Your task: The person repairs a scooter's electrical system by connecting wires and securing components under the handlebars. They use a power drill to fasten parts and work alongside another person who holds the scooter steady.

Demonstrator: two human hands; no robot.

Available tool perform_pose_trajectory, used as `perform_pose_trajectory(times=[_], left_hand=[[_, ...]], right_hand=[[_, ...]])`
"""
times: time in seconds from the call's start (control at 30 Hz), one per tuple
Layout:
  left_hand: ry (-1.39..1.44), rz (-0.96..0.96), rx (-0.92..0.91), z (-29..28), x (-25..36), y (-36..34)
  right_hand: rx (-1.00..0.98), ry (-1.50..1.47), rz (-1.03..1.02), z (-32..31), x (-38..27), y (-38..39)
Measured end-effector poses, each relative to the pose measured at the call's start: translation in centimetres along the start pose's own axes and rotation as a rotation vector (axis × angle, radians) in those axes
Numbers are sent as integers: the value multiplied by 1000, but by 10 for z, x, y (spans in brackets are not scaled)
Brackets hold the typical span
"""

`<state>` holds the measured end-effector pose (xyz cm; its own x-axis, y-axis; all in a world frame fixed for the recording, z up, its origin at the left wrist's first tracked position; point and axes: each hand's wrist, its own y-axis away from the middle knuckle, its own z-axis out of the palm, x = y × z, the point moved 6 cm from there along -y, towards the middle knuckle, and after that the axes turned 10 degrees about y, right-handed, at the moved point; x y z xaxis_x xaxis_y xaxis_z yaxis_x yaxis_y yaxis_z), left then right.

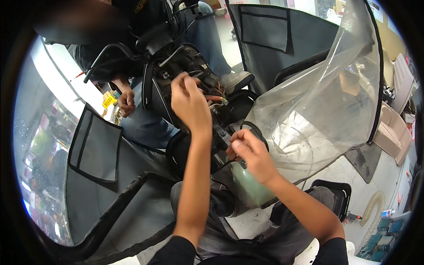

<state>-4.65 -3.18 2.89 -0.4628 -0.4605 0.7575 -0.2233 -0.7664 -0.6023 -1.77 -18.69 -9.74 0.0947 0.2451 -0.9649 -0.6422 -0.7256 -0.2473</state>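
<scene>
R fingers (240, 146) over blk strip (223, 134).

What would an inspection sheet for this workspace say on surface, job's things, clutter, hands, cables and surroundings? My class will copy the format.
Surface: pale floor, partly covered by a dark mat
Job's things: opened black vehicle housing; pale green curved panel
Clutter: beige plastic panel, ribbed hose, at right
Hands: left hand over the housing; right hand at a dark strip; grips unclear
Cables: exposed orange wires beside the left hand
Surroundings: co-worker's hand; clear plastic sheet
</scene>
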Motion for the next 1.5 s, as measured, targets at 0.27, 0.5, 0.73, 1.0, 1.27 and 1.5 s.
perform_pose_trajectory(times=[0.27, 0.5, 0.73, 1.0, 1.27, 1.5], left_hand=[[-783, -211, 7, 4, -85, -124], [-672, -174, -68, -11, -102, -140], [-364, -302, -352, -1, -108, -148], [-372, -258, -433, -13, -114, -149], [-327, -305, -454, -14, -110, -145], [-338, -305, -456, -14, -111, -146]], right_hand=[[-30, 440, -182, 15, -26, 20], [270, 413, -476, 23, -94, -104], [237, 914, -278, 14, -84, -267], [9, 1044, -395, 21, -66, -298], [-225, 1249, -419, 25, -75, -309], [-284, 1306, -288, 30, -78, -312]])
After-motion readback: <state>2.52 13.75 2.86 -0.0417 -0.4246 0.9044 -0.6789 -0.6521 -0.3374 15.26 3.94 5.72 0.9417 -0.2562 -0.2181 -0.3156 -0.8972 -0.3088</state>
